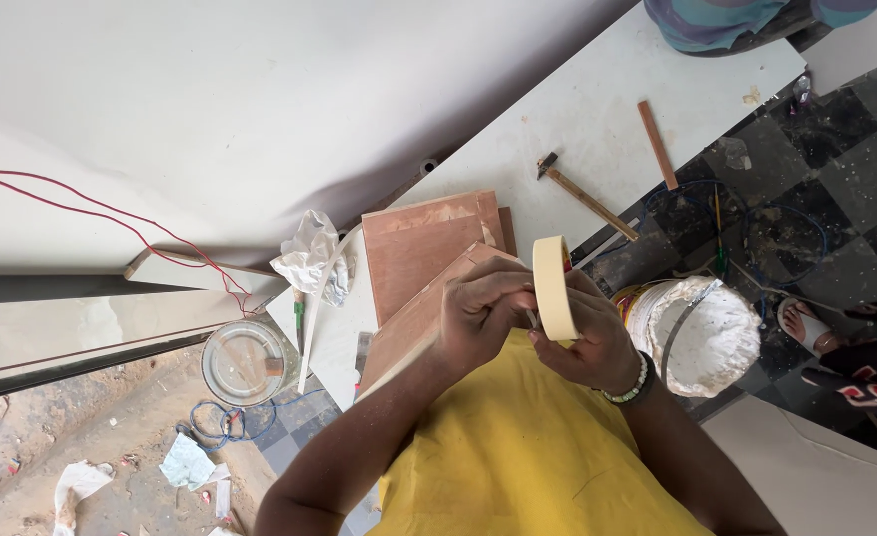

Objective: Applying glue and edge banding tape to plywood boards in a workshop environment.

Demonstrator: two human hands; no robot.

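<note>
A cream roll of masking tape (pixel 554 288) stands on edge in front of my chest, held between both hands. My right hand (pixel 592 345), with a beaded bracelet at the wrist, grips the roll from below and behind. My left hand (pixel 480 310) is closed against the roll's near face, its fingertips pinching at the tape's edge. A small grey thing shows between the fingers; what it is I cannot tell. My yellow shirt (pixel 538 447) fills the lower middle.
Brown plywood pieces (pixel 423 248) lie stacked on a white board (pixel 607 109), with a hammer (pixel 579 197) and a wooden stick (pixel 657 144). A white bucket of paste (pixel 706 337) stands at right, a clear round jar (pixel 245 362) and a crumpled plastic bag (pixel 309 256) at left. Another person's sandalled foot (pixel 806 323) is nearby.
</note>
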